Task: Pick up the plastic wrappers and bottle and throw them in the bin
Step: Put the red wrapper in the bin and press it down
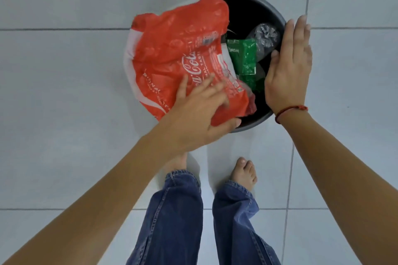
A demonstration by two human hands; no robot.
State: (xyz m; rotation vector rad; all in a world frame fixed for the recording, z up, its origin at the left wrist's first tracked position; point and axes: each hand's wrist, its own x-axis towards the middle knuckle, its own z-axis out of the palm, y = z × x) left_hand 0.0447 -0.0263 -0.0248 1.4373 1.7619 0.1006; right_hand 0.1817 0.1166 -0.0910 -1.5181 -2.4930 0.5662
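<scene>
A round dark grey bin point(254, 123) stands on the tiled floor straight ahead of my feet. A large red Coca-Cola plastic wrapper point(178, 54) drapes over the bin's left half and rim. My left hand point(204, 112) grips its near edge, fingers spread on top and thumb underneath. Inside the bin lie a green plastic wrapper point(243, 56) and a clear plastic bottle point(263, 38). My right hand point(290, 66) is flat with fingers straight, held over the bin's right rim, holding nothing.
Pale grey floor tiles with dark grout lines point(64, 29) surround the bin. My bare feet point(244, 173) and blue jeans point(172, 217) are just below the bin. A red string bracelet point(288, 111) circles my right wrist.
</scene>
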